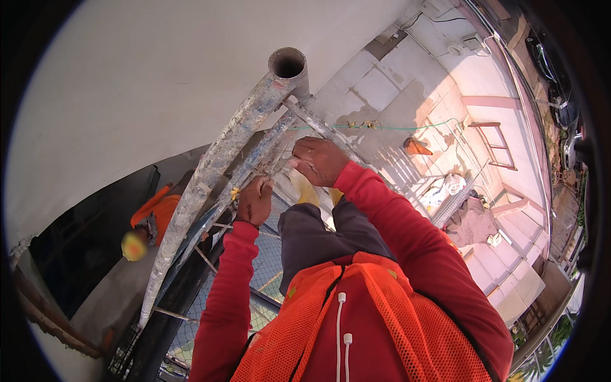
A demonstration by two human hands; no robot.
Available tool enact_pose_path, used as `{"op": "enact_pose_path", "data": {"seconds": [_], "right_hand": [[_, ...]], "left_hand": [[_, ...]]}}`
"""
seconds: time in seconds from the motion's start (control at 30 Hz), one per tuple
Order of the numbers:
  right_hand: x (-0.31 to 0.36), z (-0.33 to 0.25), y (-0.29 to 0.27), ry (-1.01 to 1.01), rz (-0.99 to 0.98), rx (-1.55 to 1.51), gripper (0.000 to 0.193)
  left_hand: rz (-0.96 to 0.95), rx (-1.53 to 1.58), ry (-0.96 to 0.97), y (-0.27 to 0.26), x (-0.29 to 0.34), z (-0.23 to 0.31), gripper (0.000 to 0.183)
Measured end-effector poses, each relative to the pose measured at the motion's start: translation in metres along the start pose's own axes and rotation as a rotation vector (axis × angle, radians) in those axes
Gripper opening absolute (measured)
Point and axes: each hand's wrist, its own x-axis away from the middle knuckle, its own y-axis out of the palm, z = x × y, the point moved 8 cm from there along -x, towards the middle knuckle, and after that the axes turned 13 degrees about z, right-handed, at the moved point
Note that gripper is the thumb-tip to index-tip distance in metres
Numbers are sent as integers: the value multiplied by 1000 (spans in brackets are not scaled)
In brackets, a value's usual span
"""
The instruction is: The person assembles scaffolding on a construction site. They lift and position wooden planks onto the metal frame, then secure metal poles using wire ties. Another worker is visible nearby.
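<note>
1. The fingers point(299, 167) of the right hand point(323, 160) are resting curled, close beside the slanting, paint-spattered grey metal brace point(318, 123); whether they are pinching a thin strand is too small to tell.
2. The left hand point(256, 200) is resting half-closed near the slim blue-and-white-spattered metal tube point(254, 159); its grip is not showing clearly.
3. The thick, paint-flecked, whitish round pole point(223, 143) is running alongside the tube, on its left.
4. A small yellow tie point(235, 193) is already sitting at the tube beside the left hand; between the hands, no finished fastening is showing, so the handling looks incomplete.
</note>
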Motion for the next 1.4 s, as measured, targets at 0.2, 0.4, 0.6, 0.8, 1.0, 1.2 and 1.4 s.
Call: {"op": "enact_pose_path", "data": {"seconds": [0.2, 0.4, 0.6, 0.8, 1.0, 1.2, 1.4], "right_hand": [[4, -33, -41, 36, 167, -32, 30], [15, -76, -44, -30, 331, -124, 34], [-4, -32, 38, 529, 260, -846, 54], [-58, 0, 76, 647, 182, -1069, 44], [-60, -29, 81, 862, 240, -1558, 36], [-49, -41, 75, 1072, 255, -1632, 29], [-42, -39, 86, 1068, 180, -1855, 23]], "left_hand": [[301, 0, 307, -127, 82, 161, 13], [454, -478, 784, -201, -2, 241, 11], [-207, 6, 221, -137, -113, 157, 17], [-650, 363, -76, -98, -109, 120, 19], [-718, 440, -52, -93, -103, 132, 28], [-736, 465, -133, -84, -106, 126, 36], [-786, 665, -185, -75, -97, 142, 38]]}}
